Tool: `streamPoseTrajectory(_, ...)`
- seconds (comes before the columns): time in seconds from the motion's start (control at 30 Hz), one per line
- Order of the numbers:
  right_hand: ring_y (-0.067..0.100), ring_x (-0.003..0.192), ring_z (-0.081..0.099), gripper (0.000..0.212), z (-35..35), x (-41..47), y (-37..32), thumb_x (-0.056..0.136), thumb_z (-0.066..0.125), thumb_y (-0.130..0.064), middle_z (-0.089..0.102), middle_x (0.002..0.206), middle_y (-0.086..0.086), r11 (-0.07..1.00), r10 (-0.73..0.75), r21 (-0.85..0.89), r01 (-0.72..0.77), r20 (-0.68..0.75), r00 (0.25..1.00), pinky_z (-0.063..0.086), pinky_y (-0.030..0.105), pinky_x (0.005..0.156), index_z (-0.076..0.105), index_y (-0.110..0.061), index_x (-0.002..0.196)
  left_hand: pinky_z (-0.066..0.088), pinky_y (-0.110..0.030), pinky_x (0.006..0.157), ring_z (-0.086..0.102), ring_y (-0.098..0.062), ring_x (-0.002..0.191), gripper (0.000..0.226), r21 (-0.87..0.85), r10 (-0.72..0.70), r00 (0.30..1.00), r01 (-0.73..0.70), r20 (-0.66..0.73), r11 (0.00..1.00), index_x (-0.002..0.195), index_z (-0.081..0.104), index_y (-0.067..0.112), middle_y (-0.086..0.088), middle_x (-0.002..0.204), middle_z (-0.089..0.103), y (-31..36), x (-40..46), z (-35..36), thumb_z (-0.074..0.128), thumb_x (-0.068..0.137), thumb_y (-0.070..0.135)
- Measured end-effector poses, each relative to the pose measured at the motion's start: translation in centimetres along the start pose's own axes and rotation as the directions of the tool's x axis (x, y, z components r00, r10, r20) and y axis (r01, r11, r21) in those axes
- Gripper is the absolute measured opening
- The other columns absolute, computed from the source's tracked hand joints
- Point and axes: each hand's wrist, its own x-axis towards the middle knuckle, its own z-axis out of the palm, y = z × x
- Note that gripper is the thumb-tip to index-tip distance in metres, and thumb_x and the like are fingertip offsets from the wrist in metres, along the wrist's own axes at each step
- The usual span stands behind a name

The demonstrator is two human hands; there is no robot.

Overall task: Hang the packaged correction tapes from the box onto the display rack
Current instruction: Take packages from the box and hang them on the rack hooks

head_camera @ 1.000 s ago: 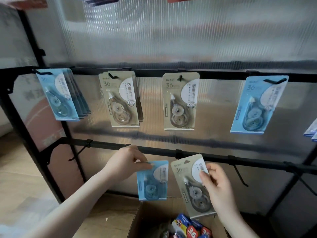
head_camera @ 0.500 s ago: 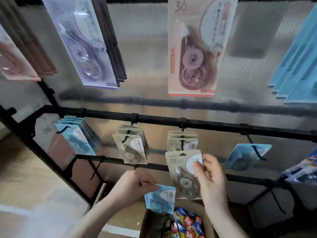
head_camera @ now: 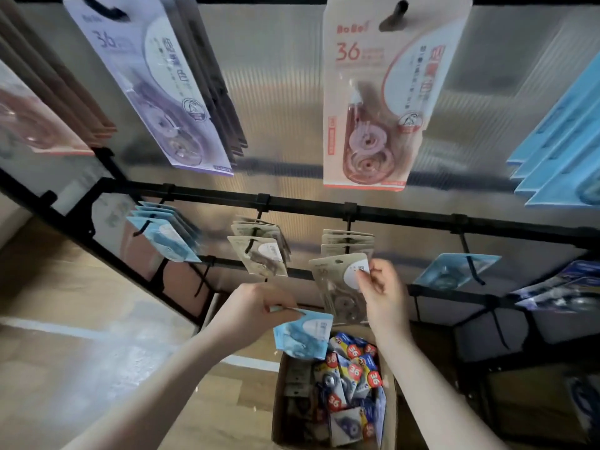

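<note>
Beige card is what the right hand (head_camera: pixel 378 287) holds up: a packaged correction tape, the beige pack (head_camera: pixel 337 287), pinched at its upper right corner between thumb and fingertips, its hang hole near the top edge just below a peg that already carries a stack of beige packs (head_camera: pixel 347 243). The left hand (head_camera: pixel 256 308) pinches the top edge of a blue pack (head_camera: pixel 303 337), which hangs tilted just above the open cardboard box (head_camera: pixel 279 401) on the floor; more packs lie loose in the box. The step in hand looks like the hanging of the beige pack on that middle peg, with the blue one waiting its turn. The next move calls for lifting the hole to the peg's tip, squaring the card to it and sliding it back against the stack; the hole is small and the card is held by one corner, so it may swing and miss. The blue pack would suit either peg of blue packs: the stack of blue packs (head_camera: pixel 165 237) far to the left or the single blue pack (head_camera: pixel 454 269) on the right. Room is tight above, where the black rail (head_camera: pixel 406 217) and the large pink pack (head_camera: pixel 380 102) hang close, and another rail crosses behind the hands. Open space lies toward the person and over the wooden floor (head_camera: pixel 65 303) at left, away from the peg tips.
</note>
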Motion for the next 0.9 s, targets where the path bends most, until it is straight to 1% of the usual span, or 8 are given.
streamPoseTrajectory(0.13, -0.009, 0.084, 0.057, 0.012, -0.1, -0.2, 0.3, 0.089, 0.057, -0.009, 0.060, 0.092, -0.014, 0.999, 0.010, -0.037, -0.009, 0.016, 1.000, 0.043, 0.003, 0.070, 0.055, -0.018, 0.097, 0.039, -0.007, 0.059, 0.056, 0.009, 0.070, 0.006, -0.008, 0.017, 1.000, -0.018, -0.019, 1.000, 0.079, 0.075, 0.016, 0.042, 0.072, 0.057, 0.4, 0.5, -0.3, 0.077, 0.074, 0.016)
streamPoseTrajectory(0.23, -0.005, 0.087, 0.057, 0.012, -0.2, -0.4, 0.7, 0.090, 0.057, -0.011, 0.061, 0.093, -0.012, 0.998, 0.025, -0.055, -0.024, 0.029, 0.999, 0.043, 0.003, 0.070, 0.055, -0.016, 0.100, 0.038, -0.004, 0.060, 0.055, 0.015, 0.069, 0.013, -0.044, 0.023, 1.000, -0.024, -0.016, 0.999, 0.084, 0.075, 0.017, 0.045, 0.071, 0.055, 0.7, 0.5, -0.3, 0.076, 0.075, 0.007)
streamPoseTrajectory(0.3, -0.004, 0.087, 0.057, 0.011, -0.2, -0.5, 0.8, 0.090, 0.057, -0.011, 0.061, 0.093, -0.011, 0.998, 0.035, -0.056, -0.034, 0.027, 0.999, 0.043, 0.003, 0.069, 0.056, -0.015, 0.099, 0.039, -0.007, 0.059, 0.056, 0.010, 0.069, 0.015, -0.060, 0.020, 1.000, -0.020, -0.007, 0.998, 0.078, 0.074, 0.023, 0.038, 0.072, 0.059, 0.8, 0.5, -0.1, 0.076, 0.075, 0.008)
streamPoseTrajectory(0.4, -0.002, 0.088, 0.057, 0.010, -0.2, -0.6, 0.9, 0.090, 0.057, -0.010, 0.062, 0.094, -0.009, 0.998, 0.051, -0.041, -0.050, 0.014, 0.999, 0.045, 0.005, 0.071, 0.056, -0.016, 0.098, 0.042, -0.018, 0.060, 0.056, -0.004, 0.073, 0.017, -0.046, 0.010, 1.000, -0.009, 0.007, 0.999, 0.084, 0.066, 0.028, 0.013, 0.067, 0.064, 0.5, 0.3, 0.2, 0.076, 0.076, 0.016)
streamPoseTrajectory(0.5, 0.002, 0.092, 0.058, 0.011, -0.4, -0.8, 1.1, 0.090, 0.057, -0.012, 0.063, 0.098, -0.006, 0.997, 0.063, -0.038, -0.063, 0.007, 0.998, 0.047, 0.014, 0.074, 0.056, -0.018, 0.100, 0.040, -0.012, 0.058, 0.056, 0.002, 0.073, 0.002, -0.034, -0.003, 1.000, 0.003, 0.010, 0.999, 0.078, 0.074, 0.017, 0.019, 0.069, 0.062, 0.3, 0.2, 0.2, 0.076, 0.076, 0.017)
streamPoseTrajectory(0.6, -0.002, 0.089, 0.058, 0.012, -0.5, -0.9, 1.1, 0.091, 0.056, -0.010, 0.062, 0.096, -0.009, 0.997, 0.066, -0.040, -0.066, 0.008, 0.998, 0.048, 0.009, 0.072, 0.056, -0.018, 0.100, 0.040, -0.013, 0.058, 0.055, 0.003, 0.073, 0.006, -0.024, -0.005, 1.000, 0.005, 0.016, 1.000, 0.080, 0.075, 0.014, 0.021, 0.070, 0.060, 0.2, 0.2, 0.1, 0.075, 0.077, 0.018)
streamPoseTrajectory(0.8, -0.012, 0.081, 0.057, 0.009, -0.7, -0.9, 1.0, 0.091, 0.056, -0.008, 0.061, 0.092, -0.010, 0.998, 0.036, -0.042, -0.037, -0.022, 0.999, 0.046, 0.006, 0.070, 0.056, -0.014, 0.097, 0.040, -0.019, 0.058, 0.054, -0.006, 0.071, 0.005, -0.051, -0.002, 1.000, 0.002, 0.002, 0.999, 0.077, 0.074, 0.014, 0.013, 0.069, 0.063, 0.2, 0.6, 0.0, 0.076, 0.075, 0.017)
streamPoseTrajectory(0.9, -0.007, 0.082, 0.058, 0.008, -0.6, -1.2, 1.1, 0.091, 0.056, -0.008, 0.060, 0.091, -0.011, 0.998, 0.020, -0.063, -0.023, -0.052, 0.998, 0.045, 0.005, 0.070, 0.056, -0.013, 0.097, 0.040, -0.024, 0.059, 0.053, -0.014, 0.070, 0.008, -0.075, 0.003, 1.000, -0.003, 0.004, 0.997, 0.075, 0.070, 0.021, 0.008, 0.069, 0.063, 0.1, 0.5, 0.0, 0.077, 0.075, 0.016)
